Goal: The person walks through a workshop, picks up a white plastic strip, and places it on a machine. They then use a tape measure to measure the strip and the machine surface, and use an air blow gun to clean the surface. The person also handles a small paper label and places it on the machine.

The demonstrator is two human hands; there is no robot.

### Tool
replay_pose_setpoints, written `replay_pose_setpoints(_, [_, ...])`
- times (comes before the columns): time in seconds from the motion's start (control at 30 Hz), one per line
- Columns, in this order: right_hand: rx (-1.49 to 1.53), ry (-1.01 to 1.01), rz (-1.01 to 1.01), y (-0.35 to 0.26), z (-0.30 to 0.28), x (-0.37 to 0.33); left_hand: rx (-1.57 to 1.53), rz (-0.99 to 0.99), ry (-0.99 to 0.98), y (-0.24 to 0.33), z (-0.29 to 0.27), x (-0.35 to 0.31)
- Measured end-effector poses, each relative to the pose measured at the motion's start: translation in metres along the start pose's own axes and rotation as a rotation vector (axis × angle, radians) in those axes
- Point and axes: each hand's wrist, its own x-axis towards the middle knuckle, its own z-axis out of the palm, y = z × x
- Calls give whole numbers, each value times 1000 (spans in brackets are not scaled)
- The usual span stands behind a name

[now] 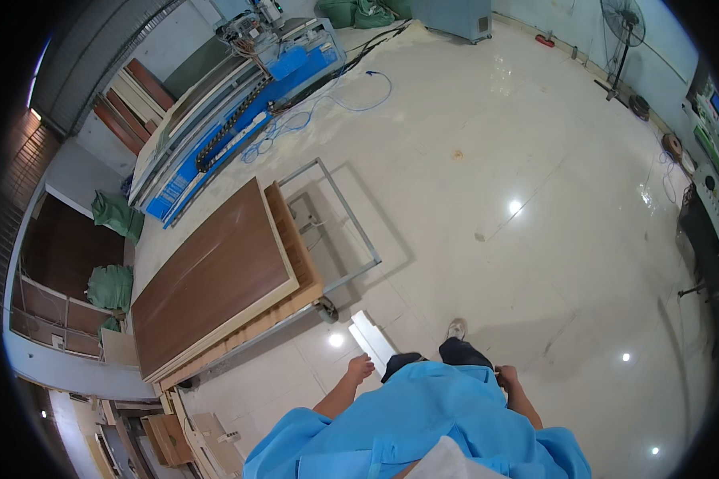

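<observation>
My left hand (360,368) hangs low at my left side with its fingers curled in, and nothing shows in it. Right beside it a long white panel-like piece (372,338) slants down toward my leg; whether hand and piece touch I cannot tell. My right hand (506,377) is at my right thigh, fingers bent inward, and its palm is hidden. Ahead on the left, a large brown board (224,283) with pale edges rests on another wooden board (297,246), both on a grey metal frame cart (351,209).
A blue and grey machine (240,120) with loose blue hose (295,124) stands beyond the cart. Green sacks (110,286) lie at the left. A standing fan (621,40) is far right; dark equipment (707,255) lines the right edge. Glossy tiled floor (471,199) spreads ahead.
</observation>
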Motion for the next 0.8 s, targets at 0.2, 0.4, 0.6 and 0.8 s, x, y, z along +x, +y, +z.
replay_pose_setpoints(0.2, [544,124,-129,-196,-138,73,64,219,-48,155,139,32])
replay_pose_setpoints(0.4, [706,149,-221,-403,-211,188,257,241,-65,285,253,98])
replay_pose_setpoints(0.6, [226,146,-186,-508,-253,299,127,42,39,423,287,176])
replay_pose_setpoints(0.8, [486,109,66,-593,-322,352,93,33,219,604,330,244])
